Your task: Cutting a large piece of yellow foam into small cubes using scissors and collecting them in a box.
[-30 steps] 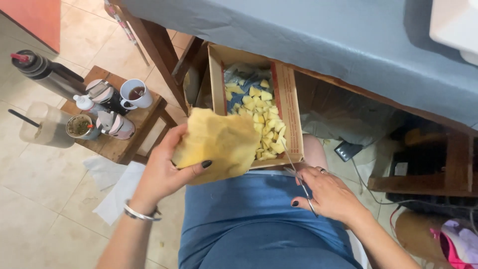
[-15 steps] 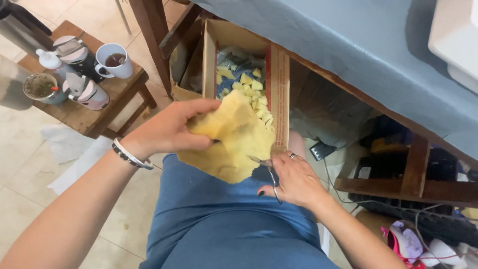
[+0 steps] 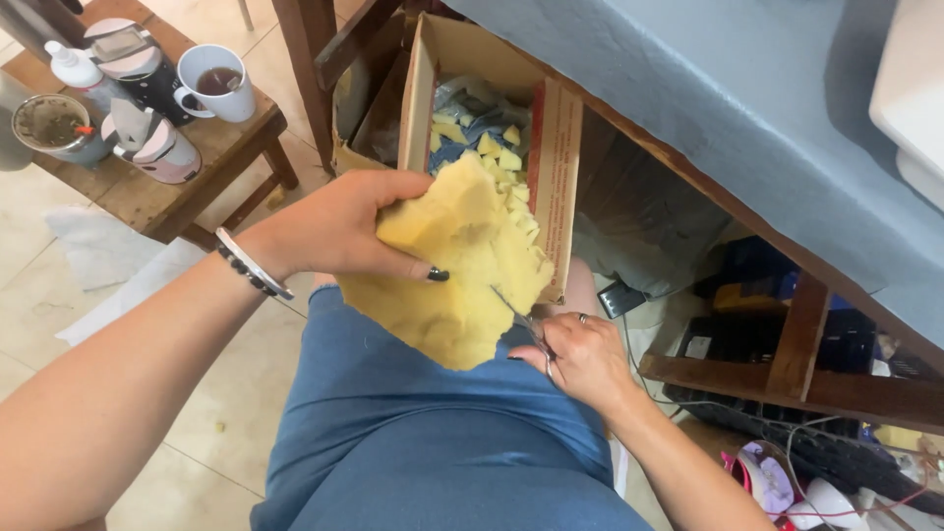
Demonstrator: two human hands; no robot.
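While you sit with your lap in blue fabric (image 3: pixel 433 433) filling the bottom of the view, your right hand (image 3: pixel 580 359) lies on your thigh, fingers curled around the handles of a pair of scissors (image 3: pixel 523 323) whose blades run up into the edge of a yellow foam sheet (image 3: pixel 457 275). Your left hand (image 3: pixel 339 228) grips that sheet from the upper left, thumb pressed on its face and fingers wrapped behind, holding it over your knees. A bangle (image 3: pixel 254 264) circles your left wrist.

Below and to the left you see pale floor tiles (image 3: pixel 197 433) with crumpled white paper (image 3: pixel 98 251) lying on them. Just past the sheet stands an open cardboard box (image 3: pixel 556 167), its bottom covered with small yellow and blue-grey foam cuttings (image 3: pixel 482 138). Left of it, a low wooden stool (image 3: pixel 187 167) carries a white mug (image 3: pixel 218 81) of dark drink, a white bottle (image 3: pixel 71 67), a pink-and-white lidded jar (image 3: pixel 157 147) and a bowl (image 3: pixel 54 123). Over the box and to the right runs a table draped in grey-blue cloth (image 3: pixel 708 88), with wooden rails (image 3: pixel 796 344) beneath it and a tangle of cables and dark gear (image 3: pixel 836 462) on the floor.

The foam sheet is thick, matte and pale yellow, irregular in outline, with ragged edges and a surface that bends in soft folds under your thumb; its lower edge hangs against your lap.
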